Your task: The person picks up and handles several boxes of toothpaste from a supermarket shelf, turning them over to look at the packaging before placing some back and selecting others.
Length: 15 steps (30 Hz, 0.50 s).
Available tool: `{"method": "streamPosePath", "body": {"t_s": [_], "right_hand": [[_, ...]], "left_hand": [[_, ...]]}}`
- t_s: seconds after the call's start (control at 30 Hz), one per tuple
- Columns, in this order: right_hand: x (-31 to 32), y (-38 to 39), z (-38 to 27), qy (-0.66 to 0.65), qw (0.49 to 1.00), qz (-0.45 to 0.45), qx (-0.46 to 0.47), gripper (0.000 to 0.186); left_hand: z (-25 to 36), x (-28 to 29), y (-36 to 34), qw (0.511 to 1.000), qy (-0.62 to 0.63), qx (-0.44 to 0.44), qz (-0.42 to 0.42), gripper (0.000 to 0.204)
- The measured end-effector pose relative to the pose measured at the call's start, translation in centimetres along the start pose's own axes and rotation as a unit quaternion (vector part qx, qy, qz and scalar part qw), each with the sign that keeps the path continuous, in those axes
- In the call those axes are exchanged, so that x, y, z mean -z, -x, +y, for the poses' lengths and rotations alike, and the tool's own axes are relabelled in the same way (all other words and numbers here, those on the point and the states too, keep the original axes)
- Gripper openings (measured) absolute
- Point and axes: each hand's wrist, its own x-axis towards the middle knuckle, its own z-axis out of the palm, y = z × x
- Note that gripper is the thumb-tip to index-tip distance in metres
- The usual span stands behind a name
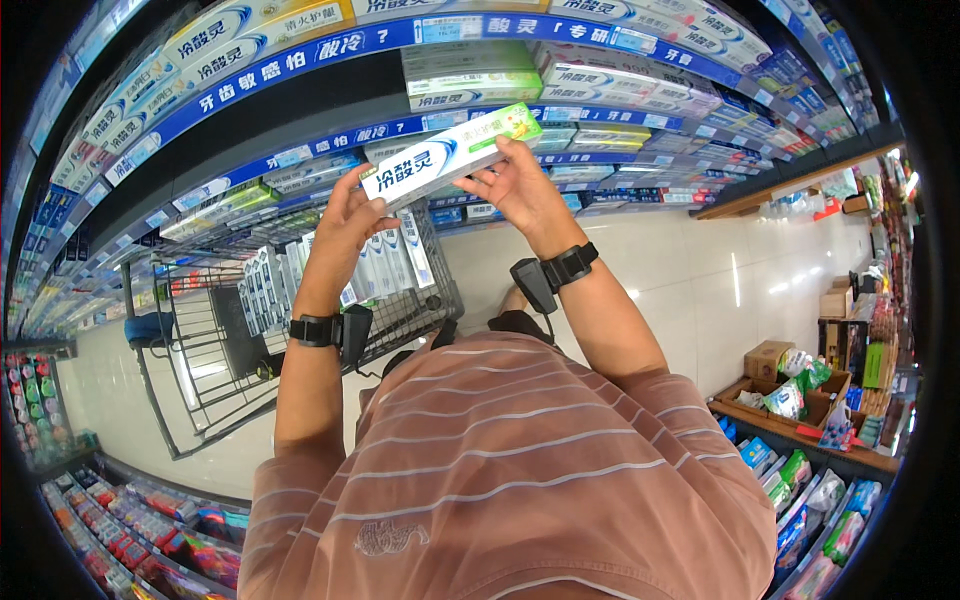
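A long white toothpaste box (452, 152) with a green right end and blue curved marks is held in front of the shelves, tilted up to the right. My left hand (347, 215) grips its left end between thumb and fingers. At the other end, my right hand (519, 187) holds the box along its lower edge. Beneath my left forearm stands a wire shopping cart (440, 312), partly hidden by my arm. Inside it lie several more toothpaste boxes (382, 268), stacked side by side.
Shelves of toothpaste cartons (470, 78) with blue label strips (300, 62) curve across the front. At the right, cardboard boxes (768, 358) and packets sit on a low display. Packaged goods (130, 520) fill a shelf behind me at lower left. Pale tiles (690, 270) cover the floor.
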Motion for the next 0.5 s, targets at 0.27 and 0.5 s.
{"method": "streamPosePath", "body": {"t_s": [0.27, 0.5], "right_hand": [[0.3, -0.1, 0.0, 0.008, 1.000, -0.030, -0.001, 0.044], [1.0, -0.1, -1.7, 0.018, 1.000, 0.009, 0.022, 0.044]], "left_hand": [[-0.4, 0.1, -0.3, 0.999, 0.040, -0.005, 0.024, 0.053], [0.6, 0.3, -0.2, 0.995, -0.077, -0.049, 0.032, 0.062]]}}
